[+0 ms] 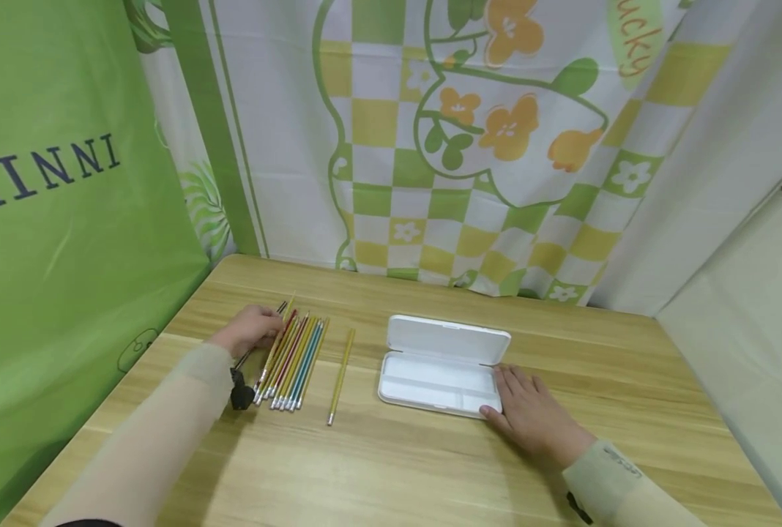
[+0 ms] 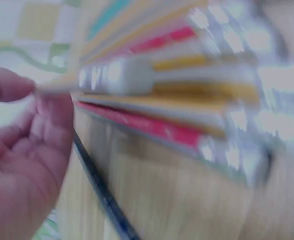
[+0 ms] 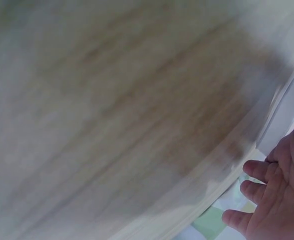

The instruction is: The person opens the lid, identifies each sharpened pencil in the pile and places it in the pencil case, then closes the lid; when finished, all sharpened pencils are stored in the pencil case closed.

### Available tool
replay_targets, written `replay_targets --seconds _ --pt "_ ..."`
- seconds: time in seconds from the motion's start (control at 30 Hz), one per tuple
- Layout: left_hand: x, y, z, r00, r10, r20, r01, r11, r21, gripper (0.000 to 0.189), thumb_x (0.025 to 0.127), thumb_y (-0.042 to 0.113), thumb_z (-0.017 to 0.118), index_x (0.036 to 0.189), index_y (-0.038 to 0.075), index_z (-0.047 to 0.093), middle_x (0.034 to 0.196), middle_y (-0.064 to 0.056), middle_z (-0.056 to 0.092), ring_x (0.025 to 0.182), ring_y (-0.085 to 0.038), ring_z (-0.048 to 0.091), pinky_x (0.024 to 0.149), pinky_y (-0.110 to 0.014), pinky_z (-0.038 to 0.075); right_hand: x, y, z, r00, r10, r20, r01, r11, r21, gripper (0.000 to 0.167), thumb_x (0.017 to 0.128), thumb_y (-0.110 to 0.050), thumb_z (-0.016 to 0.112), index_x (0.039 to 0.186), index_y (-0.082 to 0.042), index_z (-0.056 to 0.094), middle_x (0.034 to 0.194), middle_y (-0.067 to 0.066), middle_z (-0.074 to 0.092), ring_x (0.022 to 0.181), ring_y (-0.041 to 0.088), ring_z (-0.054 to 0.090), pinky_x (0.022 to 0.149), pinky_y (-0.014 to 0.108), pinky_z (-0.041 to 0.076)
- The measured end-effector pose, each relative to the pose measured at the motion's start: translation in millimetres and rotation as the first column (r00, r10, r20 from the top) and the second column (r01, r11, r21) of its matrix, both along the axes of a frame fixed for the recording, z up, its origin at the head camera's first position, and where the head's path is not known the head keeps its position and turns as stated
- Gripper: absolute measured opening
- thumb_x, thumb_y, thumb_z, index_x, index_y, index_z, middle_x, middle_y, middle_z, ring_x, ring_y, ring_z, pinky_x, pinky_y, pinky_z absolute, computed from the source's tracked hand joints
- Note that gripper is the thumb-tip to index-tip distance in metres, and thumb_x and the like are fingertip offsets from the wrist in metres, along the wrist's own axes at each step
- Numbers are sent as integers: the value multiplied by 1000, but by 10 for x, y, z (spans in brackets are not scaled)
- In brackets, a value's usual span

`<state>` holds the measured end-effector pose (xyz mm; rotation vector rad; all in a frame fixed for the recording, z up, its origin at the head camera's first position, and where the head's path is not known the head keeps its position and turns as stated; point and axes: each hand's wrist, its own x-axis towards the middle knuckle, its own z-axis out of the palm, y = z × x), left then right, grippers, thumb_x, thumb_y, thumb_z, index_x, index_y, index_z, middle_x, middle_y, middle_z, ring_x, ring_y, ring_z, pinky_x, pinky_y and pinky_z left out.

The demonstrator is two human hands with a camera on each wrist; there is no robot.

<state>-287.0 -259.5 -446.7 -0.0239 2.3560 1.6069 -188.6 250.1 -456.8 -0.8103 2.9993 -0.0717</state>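
Note:
My left hand [image 1: 249,329] is at the left side of a row of pencils [image 1: 295,366] with white eraser ends, coloured yellow, red and blue. In the left wrist view, its thumb and fingers pinch a yellowish pencil [image 2: 115,76], whose eraser end is raised over the others; this view is blurred. A dark pencil [image 2: 104,192] lies below that hand. My right hand [image 1: 529,413], fingers straight, touches the right end of a white pencil case [image 1: 417,390], which has its lid up and its compartments bare. The right wrist view shows the fingers [image 3: 257,192] extended beside the case.
A single yellow pencil [image 1: 341,377] lies between the row and the case. The wooden table [image 1: 391,468] meets a patterned curtain [image 1: 404,183] at its far edge. Green fabric [image 1: 68,219] hangs along the left, pale fabric [image 1: 747,293] along the right.

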Motion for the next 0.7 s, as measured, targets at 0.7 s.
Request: replay_targets --seconds 0.7 --pt "106 842 492 930 -363 -51 355 856 375 31 101 -7 51 129 -21 50 102 -6 69 94 -13 66 85 -25 54 6 -3 -1 1000 -1 1 1 1000 -17 77 108 -44 48 151 18 32 155 35 36 144 53 33 111 72 28"
